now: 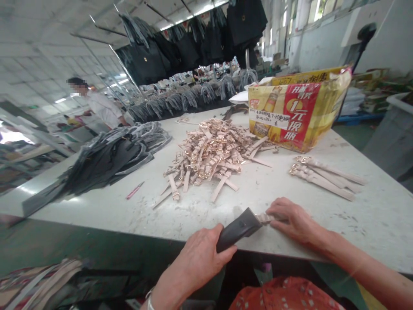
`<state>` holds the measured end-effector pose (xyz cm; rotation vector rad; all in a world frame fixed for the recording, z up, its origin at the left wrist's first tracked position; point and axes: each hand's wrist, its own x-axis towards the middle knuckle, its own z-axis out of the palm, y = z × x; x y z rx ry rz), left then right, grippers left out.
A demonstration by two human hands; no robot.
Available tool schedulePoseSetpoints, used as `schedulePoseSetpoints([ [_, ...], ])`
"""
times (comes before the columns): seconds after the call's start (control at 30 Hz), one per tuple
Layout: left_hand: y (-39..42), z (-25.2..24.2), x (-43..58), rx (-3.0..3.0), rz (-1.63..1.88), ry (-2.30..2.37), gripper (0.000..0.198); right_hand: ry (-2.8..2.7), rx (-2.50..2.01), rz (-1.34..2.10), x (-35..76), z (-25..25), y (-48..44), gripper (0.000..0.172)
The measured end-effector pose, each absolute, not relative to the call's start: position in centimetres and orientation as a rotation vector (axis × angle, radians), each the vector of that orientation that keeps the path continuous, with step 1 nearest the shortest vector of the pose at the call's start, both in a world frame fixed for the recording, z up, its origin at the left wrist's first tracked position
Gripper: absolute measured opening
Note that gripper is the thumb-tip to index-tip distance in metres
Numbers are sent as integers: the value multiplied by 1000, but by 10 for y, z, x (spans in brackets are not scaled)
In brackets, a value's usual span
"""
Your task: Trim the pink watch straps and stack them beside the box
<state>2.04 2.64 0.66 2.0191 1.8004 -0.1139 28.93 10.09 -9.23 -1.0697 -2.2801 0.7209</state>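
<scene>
- Strap [263,219]: lower centre of the frame, just above the table's near edge, its visible part against the upper right end of the black piece [237,231]. Whether it enters that piece cannot be told.
- Left hand [200,254]: lower centre; fingers and thumb clamped on the black piece.
- Right hand [295,219]: right of the strap; fingers together and closed on it, the exact pinch partly hidden.
- Handling: the left grip should hold the black piece steady; the right should keep the strap flat and in line with its end. A twisted strap would probably catch.
- Grip: pinching near the join should give better control, with the buckle kept from scraping.
- Pile [209,150]: buckled straps, centre of the table [180,219].
- Small group of straps [325,176]: right, roughly parallel.
- Carton [297,116]: upper right, behind that group.
- Pink tool [135,190]: left of the pile.
- Dark bundle [109,159]: farther left.
</scene>
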Motion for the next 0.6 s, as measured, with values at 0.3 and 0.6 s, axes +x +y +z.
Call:
schedulePoseSetpoints([
  [0.3, 51, 9, 29, 2127, -201, 1730, 36, -2172, -1022, 837, 289, -94, 100, 13],
  [0.6, 58, 9, 29, 2067, -157, 1734, 35, -2155, -1045, 888, 288, -91, 101, 18],
])
